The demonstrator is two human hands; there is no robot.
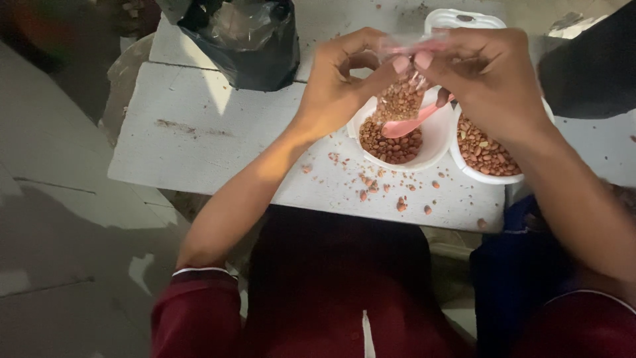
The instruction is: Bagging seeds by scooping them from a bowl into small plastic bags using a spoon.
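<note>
Left hand (338,83) and right hand (487,79): pinching top of small clear bag (399,99) of peanuts, above white bowl (434,142) holding peanuts and pink spoon (407,124). Second white bowl (467,169) at right. Loose peanuts (371,184) on white table (218,132). Black plastic bag (248,40), far left.

The table's left half (218,126) lies open (bar the black bag (248,40)); two peanut bowls (434,142) crowd the right.

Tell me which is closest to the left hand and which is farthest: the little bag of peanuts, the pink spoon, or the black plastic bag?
1. Little clear bag of peanuts: pinched by the left hand and the right hand.
2. Pink spoon: just below, in the white bowl.
3. Black plastic bag: farthest, at the table's back edge.
</note>
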